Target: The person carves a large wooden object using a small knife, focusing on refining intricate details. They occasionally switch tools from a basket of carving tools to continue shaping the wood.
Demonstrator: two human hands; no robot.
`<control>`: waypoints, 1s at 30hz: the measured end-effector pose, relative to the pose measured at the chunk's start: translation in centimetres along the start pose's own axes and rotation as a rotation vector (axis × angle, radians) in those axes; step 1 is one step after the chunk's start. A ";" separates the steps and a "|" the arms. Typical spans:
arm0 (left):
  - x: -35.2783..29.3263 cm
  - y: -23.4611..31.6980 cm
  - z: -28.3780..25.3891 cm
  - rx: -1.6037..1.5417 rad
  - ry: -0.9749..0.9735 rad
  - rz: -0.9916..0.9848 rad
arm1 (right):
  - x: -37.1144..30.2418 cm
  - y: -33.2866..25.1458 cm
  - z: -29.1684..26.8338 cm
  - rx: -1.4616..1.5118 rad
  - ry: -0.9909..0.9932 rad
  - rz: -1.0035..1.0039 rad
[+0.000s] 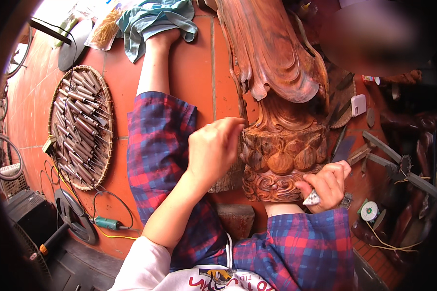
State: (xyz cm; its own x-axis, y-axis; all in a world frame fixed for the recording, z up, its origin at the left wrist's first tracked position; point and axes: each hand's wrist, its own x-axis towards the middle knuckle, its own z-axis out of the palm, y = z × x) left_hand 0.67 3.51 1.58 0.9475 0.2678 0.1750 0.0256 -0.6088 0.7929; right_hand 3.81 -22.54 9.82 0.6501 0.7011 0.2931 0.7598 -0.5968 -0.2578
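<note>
A carved wooden statue [277, 53] of reddish-brown wood lies lengthwise in front of me, its robe folds toward the far side. Its base [281, 160], cut with rounded petals and scrolls, is nearest me, between my legs. My left hand [212, 148] is at the left edge of the base, fingers curled and fingertips against the wood; anything inside them is hidden. In my right hand [329, 185], at the base's near right corner, is a small white speckled folded piece [312, 198], pinched under the thumb. I cannot tell what material it is.
A round woven tray [109, 145] full of wooden-handled carving tools lies left on red tiles. Nearby are a green power tool [107, 223] with cords and a black fan-like ring [65, 208]. Right stand a grey metal piece [386, 162], a white-faced reel [369, 211] and dark carvings [425, 145].
</note>
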 end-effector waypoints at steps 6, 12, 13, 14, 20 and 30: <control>-2.0 2.7 3.0 -0.480 -0.062 0.257 | 5.2 -2.6 -0.8 0.167 -0.047 -0.241; -3.4 2.5 3.9 -0.549 0.052 0.229 | 5.9 -5.9 2.7 0.412 -0.183 -0.465; -3.1 2.5 4.1 -0.541 0.153 0.215 | 6.2 -6.2 3.4 0.406 -0.189 -0.481; -2.8 2.1 3.7 -0.521 0.154 0.194 | 6.4 -6.3 4.0 0.399 -0.195 -0.495; -1.6 0.3 3.9 -0.467 0.188 0.160 | 6.9 -6.5 6.1 0.449 -0.346 -0.300; 0.2 -4.0 5.7 -0.289 0.152 0.243 | 8.8 -6.5 12.3 0.126 -0.363 -0.233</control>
State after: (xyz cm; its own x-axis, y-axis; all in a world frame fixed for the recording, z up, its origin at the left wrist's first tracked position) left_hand 2.58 1.73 -4.85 0.8565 0.2625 0.4444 -0.3042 -0.4388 0.8455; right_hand 4.55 -7.65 2.74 0.4001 0.9162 0.0204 0.8647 -0.3701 -0.3397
